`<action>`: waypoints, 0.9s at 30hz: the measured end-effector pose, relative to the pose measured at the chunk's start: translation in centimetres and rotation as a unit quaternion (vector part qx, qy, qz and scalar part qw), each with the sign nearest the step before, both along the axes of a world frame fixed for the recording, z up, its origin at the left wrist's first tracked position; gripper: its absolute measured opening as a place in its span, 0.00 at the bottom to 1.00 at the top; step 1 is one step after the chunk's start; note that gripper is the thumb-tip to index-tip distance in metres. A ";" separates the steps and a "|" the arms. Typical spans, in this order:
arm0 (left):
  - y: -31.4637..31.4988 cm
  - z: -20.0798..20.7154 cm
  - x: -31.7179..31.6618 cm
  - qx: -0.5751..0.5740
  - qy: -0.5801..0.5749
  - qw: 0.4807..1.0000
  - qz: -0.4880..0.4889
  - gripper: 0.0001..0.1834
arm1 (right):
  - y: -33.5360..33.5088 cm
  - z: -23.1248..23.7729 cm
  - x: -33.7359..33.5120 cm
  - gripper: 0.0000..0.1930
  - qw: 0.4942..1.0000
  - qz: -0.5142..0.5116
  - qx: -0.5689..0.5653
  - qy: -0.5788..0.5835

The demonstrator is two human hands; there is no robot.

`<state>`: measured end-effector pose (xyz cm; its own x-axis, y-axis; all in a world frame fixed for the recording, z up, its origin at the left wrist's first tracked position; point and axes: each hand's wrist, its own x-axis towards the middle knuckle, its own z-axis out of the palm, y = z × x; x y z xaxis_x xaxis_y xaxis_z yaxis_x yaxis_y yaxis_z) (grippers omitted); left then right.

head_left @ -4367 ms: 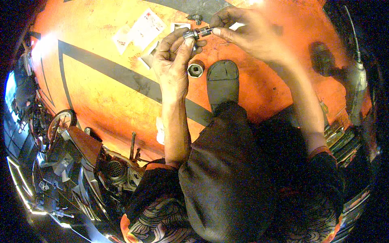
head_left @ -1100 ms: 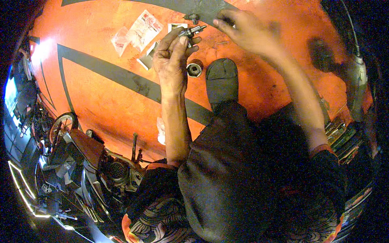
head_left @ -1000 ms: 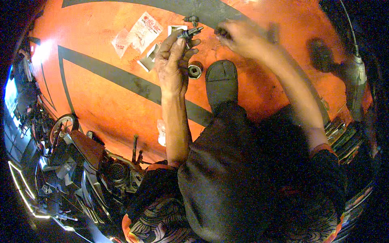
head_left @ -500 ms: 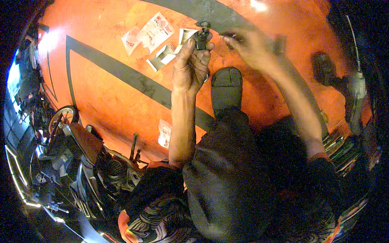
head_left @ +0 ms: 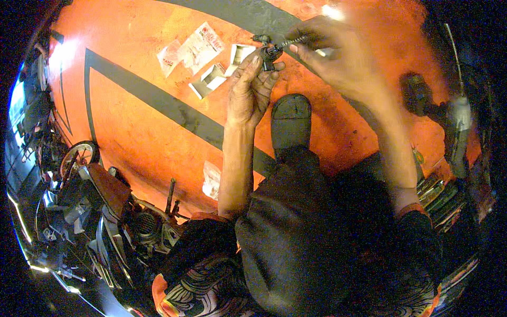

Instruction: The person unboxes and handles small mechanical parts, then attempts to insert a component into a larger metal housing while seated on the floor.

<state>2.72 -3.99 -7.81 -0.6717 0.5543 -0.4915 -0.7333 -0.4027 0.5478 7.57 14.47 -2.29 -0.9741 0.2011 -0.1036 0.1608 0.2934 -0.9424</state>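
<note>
My left hand is closed around a small dark mechanical part, which has a short stub on its far side and a round opening. My right hand is just right of it, slightly blurred. Its thumb and fingers pinch a thin coil spring, whose near end sits at the dark part's opening. Whether the spring is inside or only touching cannot be made out. A small pale thing shows by the right hand's fingers, too blurred to name.
Left of my hands, an open white carton and a printed plastic packet lie on the orange floor. Another clear bag rests beside my left forearm. A motorcycle is at the left, my shoe below the hands, slender metal items at right.
My right hand has moved up and in toward the left hand, bringing the spring to the dark part. The left hand has tilted the part slightly and keeps hold of it.
</note>
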 end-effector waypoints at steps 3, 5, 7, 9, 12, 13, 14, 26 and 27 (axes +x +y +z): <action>0.2 0.1 0.0 -0.011 0.004 1.000 -0.008 0.18 | 0.7 -1.1 -0.2 0.11 0.993 0.028 0.087 0.071; 0.5 0.6 0.0 -0.022 0.007 1.000 -0.015 0.18 | 1.0 -2.0 -0.1 0.10 0.987 0.037 0.116 0.102; 0.5 0.4 -0.1 -0.003 0.016 1.000 -0.018 0.18 | 0.9 -2.0 0.0 0.09 0.987 0.061 0.118 0.085; 0.6 0.3 0.1 -0.003 0.015 1.000 -0.012 0.17 | 0.8 -1.6 -0.1 0.10 0.988 0.073 0.120 0.070; 0.6 -0.1 0.1 0.015 0.010 1.000 -0.008 0.16 | 0.6 -1.8 -0.1 0.13 0.993 0.059 0.089 0.055; 0.7 -0.2 0.1 0.021 0.008 1.000 -0.006 0.16 | 0.6 -1.9 -0.1 0.14 0.995 0.050 0.072 0.052; 0.7 -0.2 0.1 0.019 0.009 1.000 -0.008 0.16 | 0.7 -1.7 -0.1 0.18 0.994 0.066 0.076 0.031; 0.6 -0.1 0.2 0.056 -0.013 0.998 -0.031 0.21 | 1.2 -4.2 0.0 0.26 0.993 0.105 0.028 0.053; 0.7 0.0 0.1 0.066 -0.018 0.997 -0.045 0.21 | 1.0 -4.4 -0.1 0.25 0.993 0.106 -0.002 0.050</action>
